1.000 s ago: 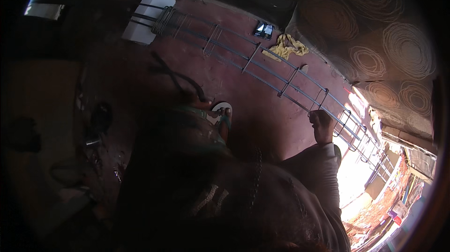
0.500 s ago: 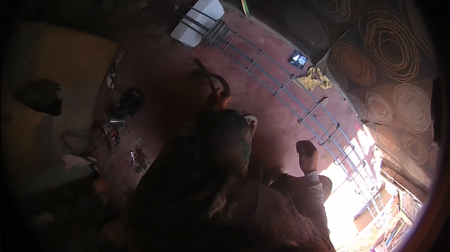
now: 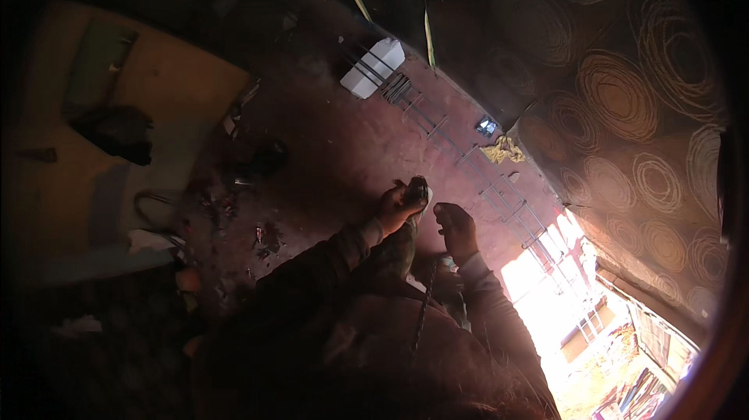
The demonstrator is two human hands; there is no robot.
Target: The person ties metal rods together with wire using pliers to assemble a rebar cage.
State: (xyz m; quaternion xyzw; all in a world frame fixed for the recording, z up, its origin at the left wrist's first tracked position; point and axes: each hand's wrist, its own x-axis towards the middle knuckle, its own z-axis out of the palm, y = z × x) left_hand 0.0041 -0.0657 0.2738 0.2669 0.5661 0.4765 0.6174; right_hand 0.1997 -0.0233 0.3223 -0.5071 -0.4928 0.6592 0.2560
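My left hand (image 3: 396, 208) is closed around a dark, rounded thing (image 3: 418, 186) whose kind I cannot make out in the dim light. Just right of it, my right hand (image 3: 459, 229) is raised with its fingers curled in and the thumb side toward the left hand. Whatever may be between its fingertips is too small or dark to see. Beyond both hands, a long steel rebar cage (image 3: 467, 156) runs across the floor. Its far end bars rest on a white block (image 3: 373, 69), beside a bunch of square stirrups (image 3: 396, 89).
A yellow cloth (image 3: 503, 149) and a shiny dark packet (image 3: 486, 126) lie beyond the cage by the wall with circle patterns (image 3: 616, 96). Left, dark cloth (image 3: 117, 133) lies on a tan surface (image 3: 179, 72). Small scraps (image 3: 269, 240) litter the reddish floor. Sunlight floods the lower right.
My left hand has drawn nearer and to the right; the dark curved thing seen at it before now looks compact. My right hand has come up and left toward it. The view has shifted.
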